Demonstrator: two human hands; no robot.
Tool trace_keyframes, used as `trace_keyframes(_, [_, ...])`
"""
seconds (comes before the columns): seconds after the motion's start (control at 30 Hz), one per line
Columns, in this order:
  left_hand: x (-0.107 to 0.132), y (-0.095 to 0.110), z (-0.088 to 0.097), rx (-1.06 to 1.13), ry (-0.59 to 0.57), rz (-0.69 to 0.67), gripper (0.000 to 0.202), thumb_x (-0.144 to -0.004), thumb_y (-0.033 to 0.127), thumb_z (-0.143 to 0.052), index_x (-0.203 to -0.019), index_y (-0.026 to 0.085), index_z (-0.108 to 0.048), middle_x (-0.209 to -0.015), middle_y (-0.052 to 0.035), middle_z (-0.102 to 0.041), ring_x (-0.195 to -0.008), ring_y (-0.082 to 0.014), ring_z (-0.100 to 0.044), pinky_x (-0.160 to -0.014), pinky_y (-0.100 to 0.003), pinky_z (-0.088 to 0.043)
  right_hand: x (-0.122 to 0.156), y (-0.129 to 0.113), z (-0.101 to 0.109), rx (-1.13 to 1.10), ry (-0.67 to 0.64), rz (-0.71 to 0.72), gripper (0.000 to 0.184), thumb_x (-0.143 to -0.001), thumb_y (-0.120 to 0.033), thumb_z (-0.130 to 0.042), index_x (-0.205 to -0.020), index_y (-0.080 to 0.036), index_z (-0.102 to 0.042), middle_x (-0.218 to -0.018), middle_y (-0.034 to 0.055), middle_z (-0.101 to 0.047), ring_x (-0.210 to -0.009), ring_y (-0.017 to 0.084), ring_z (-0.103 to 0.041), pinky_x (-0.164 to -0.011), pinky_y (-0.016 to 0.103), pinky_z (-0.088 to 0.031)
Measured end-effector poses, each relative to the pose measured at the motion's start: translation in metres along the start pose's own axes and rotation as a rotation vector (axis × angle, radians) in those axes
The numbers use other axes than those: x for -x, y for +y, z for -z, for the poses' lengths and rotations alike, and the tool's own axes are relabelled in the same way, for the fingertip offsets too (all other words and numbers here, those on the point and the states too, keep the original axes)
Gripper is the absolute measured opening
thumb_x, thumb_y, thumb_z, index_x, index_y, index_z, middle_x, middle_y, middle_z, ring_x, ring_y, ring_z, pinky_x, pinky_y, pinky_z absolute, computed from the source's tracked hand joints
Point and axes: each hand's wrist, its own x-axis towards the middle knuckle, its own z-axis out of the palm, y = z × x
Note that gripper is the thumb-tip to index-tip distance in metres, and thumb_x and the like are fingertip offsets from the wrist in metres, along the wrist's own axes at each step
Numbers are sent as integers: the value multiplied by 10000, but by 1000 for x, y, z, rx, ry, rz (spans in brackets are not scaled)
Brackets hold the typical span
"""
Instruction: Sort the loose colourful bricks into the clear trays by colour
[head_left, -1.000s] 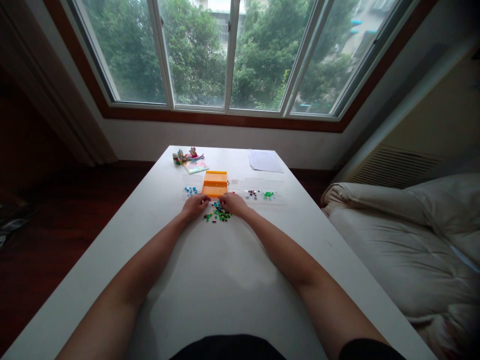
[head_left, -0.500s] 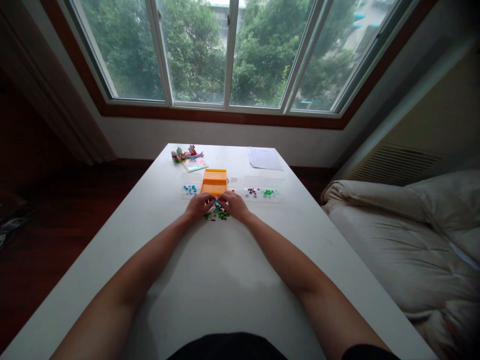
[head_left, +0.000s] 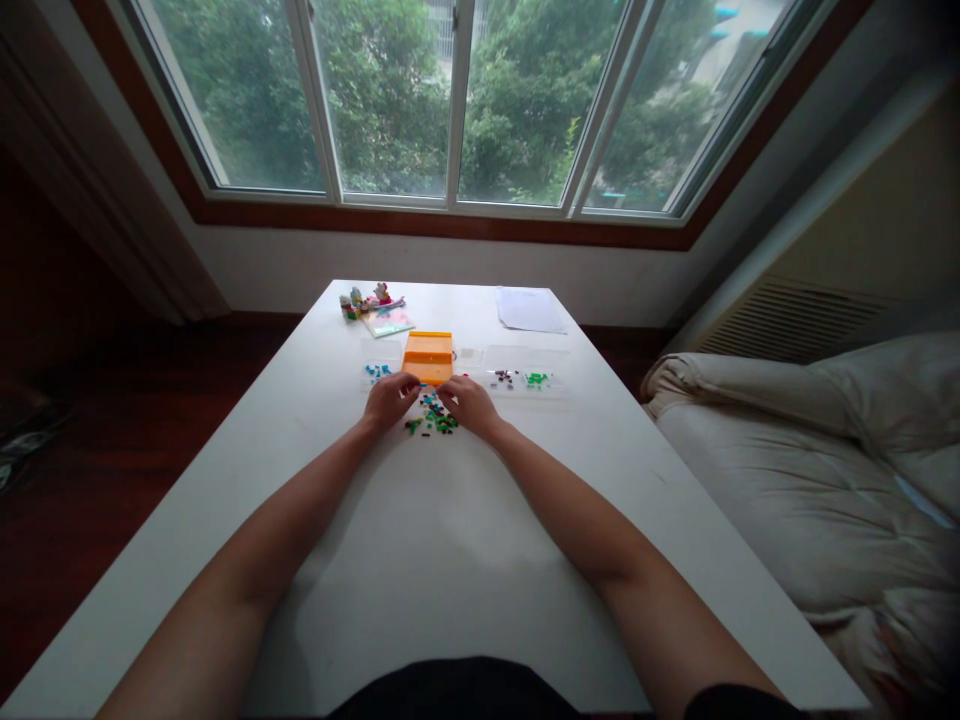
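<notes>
Both hands are at the pile of small bricks (head_left: 433, 420), which lies on the white table (head_left: 450, 560) just in front of the orange box (head_left: 428, 357). Left hand (head_left: 390, 398) and right hand (head_left: 470, 402) have fingers curled inward, tips nearly meeting over the pile; whether either pinches a piece cannot be told. Judgement: pieces are being picked over; lifting one calls for a fine fingertip pinch. Brick shapes are too small to make out.

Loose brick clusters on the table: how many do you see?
4: blue ones left of the orange box; a mixed pile between left hand and right hand; dark ones and green ones right of the box. More may hide under either hand.
</notes>
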Motion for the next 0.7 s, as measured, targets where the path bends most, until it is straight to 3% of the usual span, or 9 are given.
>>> trace_keyframes(0.17, [-4,-23,14,-191,196,342,233,-895,357,-557,-984,209,-713,-830,-51,-712,-794,-212,-631,-742,-318,-448,-3,0,-8,72,-104,1,255,-945,-190,-590,-1142,-269,-732,-1024,56,-659,-977,182,-578,-874,273,-435])
trace_keyframes(0.33, [-5,-43,26,-270,236,522,261,-893,421,-556,-976,234,-717,-879,-53,-732,-864,-244,-629,-781,-346,-437,-5,0,-8,153,-172,-13,277,-947,-191,-574,-1148,-275,-745,-1004,74,-652,-999,207,-558,-904,302,-423])
trace_keyframes(0.5, [-5,-47,25,-298,215,541,268,-895,459,-554,-911,242,-712,-885,-60,-730,-941,-276,-606,-850,-380,-426,-4,5,-2,127,-158,-47,251,-892,-114,-576,-1024,-233,-754,-1038,68,-649,-1022,201,-549,-930,295,-415])
trace_keyframes(0.7, [-5,-44,22,-249,209,420,242,-902,430,-551,-865,234,-689,-885,-67,-722,-929,-270,-579,-863,-388,-414,0,19,1,66,-124,-133,228,-834,-69,-571,-905,-207,-738,-952,50,-643,-936,184,-559,-837,265,-424])
